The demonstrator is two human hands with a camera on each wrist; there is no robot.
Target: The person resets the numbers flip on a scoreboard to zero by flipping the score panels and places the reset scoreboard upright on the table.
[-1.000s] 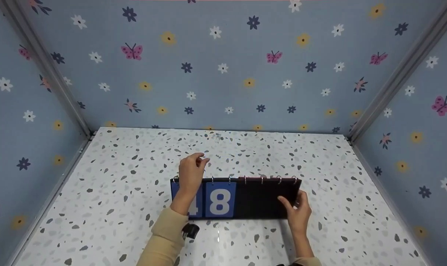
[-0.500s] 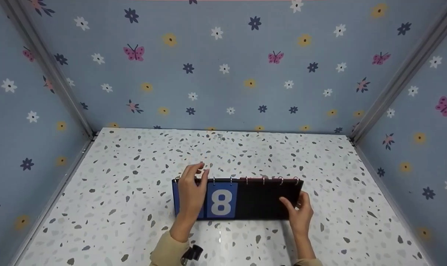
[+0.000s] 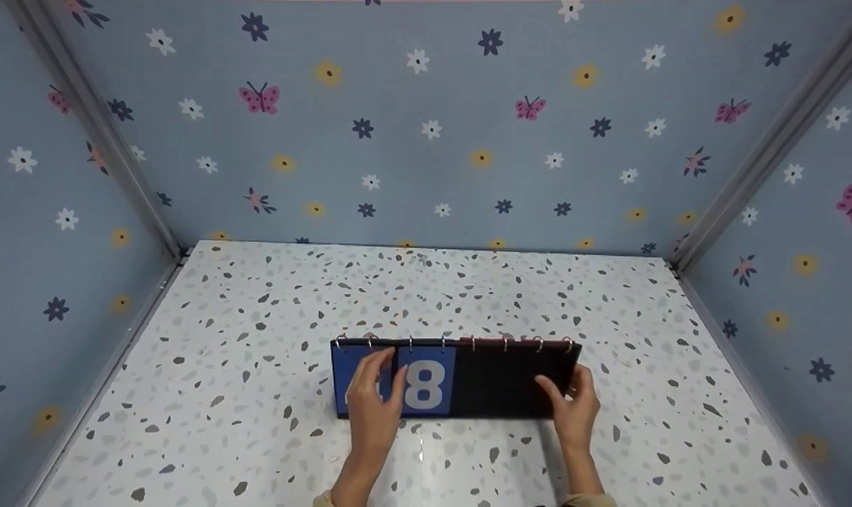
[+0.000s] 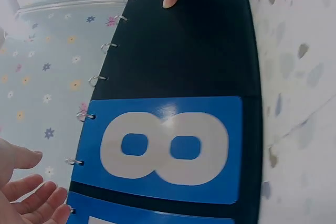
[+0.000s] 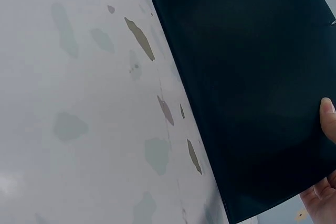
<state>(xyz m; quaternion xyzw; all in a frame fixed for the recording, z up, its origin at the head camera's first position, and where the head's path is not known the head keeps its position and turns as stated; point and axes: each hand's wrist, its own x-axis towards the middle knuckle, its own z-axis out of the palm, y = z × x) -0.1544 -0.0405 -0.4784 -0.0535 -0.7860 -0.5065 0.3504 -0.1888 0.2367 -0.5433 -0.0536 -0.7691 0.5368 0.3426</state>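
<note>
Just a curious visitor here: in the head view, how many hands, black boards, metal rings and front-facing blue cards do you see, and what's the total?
Hands: 2 (left hand, right hand)
Black board: 1
Metal rings: 8
Front-facing blue cards: 2 (one partly hidden)
Total: 13

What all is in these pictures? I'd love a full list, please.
Board: one, black, on the tabletop
Number cards: two, blue with white digits, board's left half; one reads 8, the other is partly hidden
Rings: eight, silvery, along the board's top edge
Strip: one, dark red, top edge, right half
Tabletop: one, white with speckles, beneath
Walls: three, blue with flowers and butterflies, back and sides
Corner posts: two, grey, between walls
Sleeves: two, beige, bottom edge
Left hand: one, before the left card
Right hand: one, gripping the board's right end
</note>
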